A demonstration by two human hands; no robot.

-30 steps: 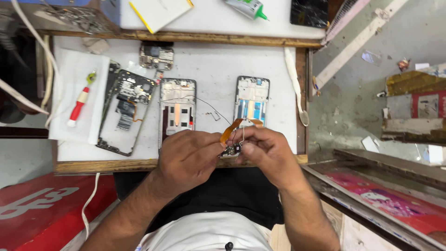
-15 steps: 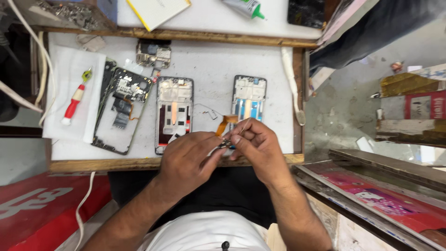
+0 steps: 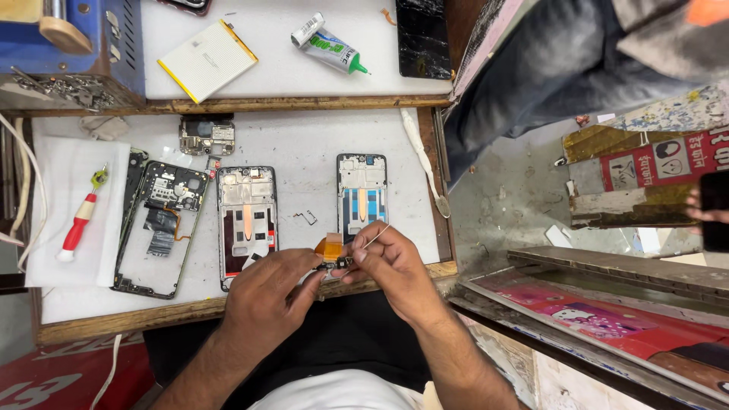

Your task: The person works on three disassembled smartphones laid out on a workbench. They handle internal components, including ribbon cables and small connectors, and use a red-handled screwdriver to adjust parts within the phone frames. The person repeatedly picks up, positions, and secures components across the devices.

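At the near edge of the worktable [image 3: 319,144], both hands meet over a small phone part [image 3: 336,263]. Left hand [image 3: 269,292] pinches it from the left w/ thumb and forefinger; right hand [image 3: 391,262] pinches it from the right, fingers closed narrow on the same piece, and also holds a thin metal pin [image 3: 377,236] that sticks up and right from the fingertips. An orange ribbon cable [image 3: 329,245] rises from the part, just above the grip and touching it.

Directly beyond the grip: an open phone frame w/ blue and orange inside [image 3: 361,196], upright on the table, its near end just behind the cable. Left of the grip, just beside the left hand: a second open frame [image 3: 246,220] w/ an orange strip down the middle. Further left: a black phone back [image 3: 159,228] w/ circuit parts showing, tilted a bit. Between the two frames lies a tiny bent metal bit [image 3: 307,218]. Well left of the grip, a red-and-white screwdriver [image 3: 80,224] on a white cloth [image 3: 53,250]. Beyond and left, a small camera-board piece [image 3: 206,136].

On the raised shelf far past the grip: a flat battery w/ yellow edge [image 3: 206,60], a glue tube w/ green tip [image 3: 328,43], a black cracked screen [image 3: 422,38]. Far right, another person's hand holds a dark phone [image 3: 714,209].
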